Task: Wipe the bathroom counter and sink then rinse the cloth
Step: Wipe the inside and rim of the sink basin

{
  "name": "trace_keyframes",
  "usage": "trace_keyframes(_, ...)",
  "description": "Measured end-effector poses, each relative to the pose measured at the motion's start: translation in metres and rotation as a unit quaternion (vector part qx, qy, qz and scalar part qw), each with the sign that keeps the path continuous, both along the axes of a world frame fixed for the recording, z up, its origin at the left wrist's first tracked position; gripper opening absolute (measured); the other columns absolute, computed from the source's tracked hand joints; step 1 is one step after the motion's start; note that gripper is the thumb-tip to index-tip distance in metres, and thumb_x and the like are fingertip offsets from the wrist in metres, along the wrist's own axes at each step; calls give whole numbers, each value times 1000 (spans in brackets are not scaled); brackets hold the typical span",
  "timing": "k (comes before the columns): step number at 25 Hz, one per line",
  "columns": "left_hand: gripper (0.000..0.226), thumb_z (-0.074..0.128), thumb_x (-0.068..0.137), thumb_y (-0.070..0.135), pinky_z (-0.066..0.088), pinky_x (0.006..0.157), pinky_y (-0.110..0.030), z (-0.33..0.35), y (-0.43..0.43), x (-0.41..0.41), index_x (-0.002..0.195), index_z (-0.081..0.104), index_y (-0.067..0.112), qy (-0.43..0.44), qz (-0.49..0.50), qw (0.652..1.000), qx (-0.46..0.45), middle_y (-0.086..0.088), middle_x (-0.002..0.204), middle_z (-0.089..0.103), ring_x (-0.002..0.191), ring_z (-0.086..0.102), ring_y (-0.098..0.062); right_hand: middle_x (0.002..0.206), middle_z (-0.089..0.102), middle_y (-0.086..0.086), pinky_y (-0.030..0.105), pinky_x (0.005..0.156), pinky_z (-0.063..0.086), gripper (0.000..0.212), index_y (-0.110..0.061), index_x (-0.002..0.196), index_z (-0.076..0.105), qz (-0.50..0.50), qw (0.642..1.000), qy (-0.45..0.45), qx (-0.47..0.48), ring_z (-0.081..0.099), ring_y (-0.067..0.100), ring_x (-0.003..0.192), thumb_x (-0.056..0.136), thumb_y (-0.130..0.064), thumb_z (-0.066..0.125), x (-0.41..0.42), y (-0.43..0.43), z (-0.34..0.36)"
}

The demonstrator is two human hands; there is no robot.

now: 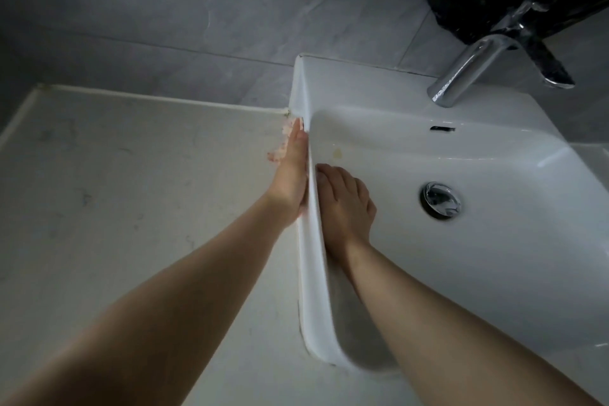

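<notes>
- The cloth (280, 145), pale with pinkish-red markings, is lying on the counter at the outer left wall of the sink, near the counter's back edge; only a small blurred part of it is showing
- The counter (138, 175), a pale, lightly speckled slab, is running left from the sink, with a white sealant line along its back and left edges
- The sink (494, 257), a white rectangular basin, is sitting on top of the counter at its right end, showing a chrome drain, an overflow slot and a small yellowish mark inside
</notes>
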State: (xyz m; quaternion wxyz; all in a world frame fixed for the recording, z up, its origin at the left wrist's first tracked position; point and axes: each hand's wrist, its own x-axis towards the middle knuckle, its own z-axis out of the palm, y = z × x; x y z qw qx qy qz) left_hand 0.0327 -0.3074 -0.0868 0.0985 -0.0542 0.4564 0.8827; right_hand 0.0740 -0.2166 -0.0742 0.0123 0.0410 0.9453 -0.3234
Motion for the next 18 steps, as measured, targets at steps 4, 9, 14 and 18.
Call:
trace_keyframes(4, 69, 41, 85, 61, 24, 114, -41, -18, 15, 52, 144, 32, 27, 48, 35, 998, -12, -5, 146, 40, 133, 39, -19, 139, 43, -15, 39, 111, 20, 35, -39, 128, 47, -3, 1000, 5, 5, 28, 12, 134, 98, -38, 30, 2, 1, -2)
trace_keyframes(9, 61, 26, 97, 54, 41, 104, -39, 16, 2, 9, 129, 53, 9, -28, -5, 1000, -4, -19, 129, 56, 116, 56, -28, 141, 42, -15, 39, 112, 18, 35, -39, 128, 48, -6, 1000, -1, -8, 27, 12, 135, 98, -35, 31, 3, 0, 1)
trace_keyframes(14, 59, 31, 93, 57, 35, 109, -35, 1, 12, 70, 142, 36, 24, 17, 7, 1000, -1, -3, 140, 47, 127, 46, -15, 141, 42, -16, 38, 111, 18, 35, -39, 128, 48, -14, 1000, -3, -3, 27, 11, 134, 97, -36, 32, 3, 0, 2)
trace_keyframes(18, 57, 31, 96, 53, 44, 101, -42, 20, -5, 4, 121, 58, 10, -82, 5, 994, -66, -16, 115, 64, 106, 61, -29, 141, 43, -14, 36, 111, 19, 35, -37, 129, 49, -6, 1000, -2, -4, 27, 12, 134, 98, -33, 33, 5, 0, 6)
